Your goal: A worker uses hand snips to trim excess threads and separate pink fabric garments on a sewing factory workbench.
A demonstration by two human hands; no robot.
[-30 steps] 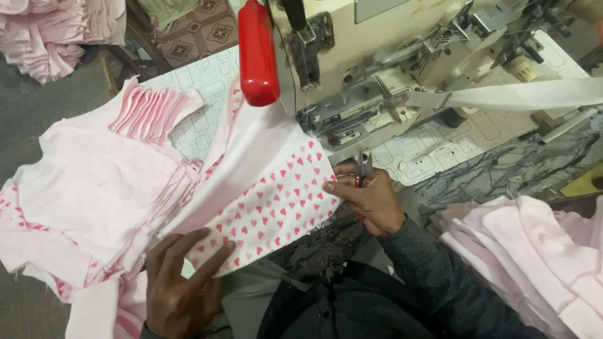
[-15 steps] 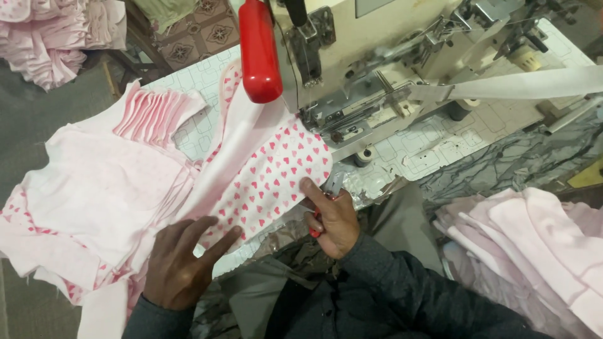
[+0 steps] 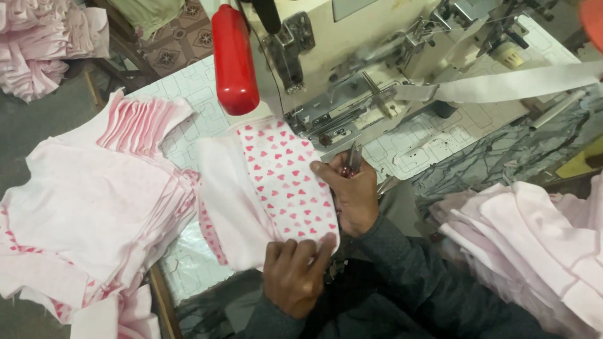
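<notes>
So I'm looking down at the sewing station and both hands are on the heart-print fabric piece [image 3: 286, 182], white with little pink hearts, lying on the patterned table top [image 3: 188, 94] right in front of the sewing machine [image 3: 352, 69]. Its far end is sitting just below the red cylinder [image 3: 234, 59] hanging off the machine, near the presser area.

The left hand [image 3: 295, 276] is gripping the near edge of the piece, fingers curled over the top and pinching it against the plain pink layer [image 3: 226, 207] underneath. The right hand [image 3: 352, 194] is pressing on the right edge of the print with the thumb out, while closed around small snips [image 3: 352, 160] whose metal tips are poking up toward the machine. So neither hand is free.

Handling-wise, I'm guessing this is thin knit: very light, floppy, no stiffness at all, probably stretching and curling at the edges. Not fragile, not slippery, but layers would be sliding apart if taken from the middle. Corners and seam edges look like the place to hold it, both layers pinched together.

Stacks of pink cut pieces [image 3: 81, 213] are lying to the left, touching the work piece, another pink pile [image 3: 534, 251] is sitting to the right, and a white tape strip [image 3: 515, 85] is feeding into the machine.
</notes>
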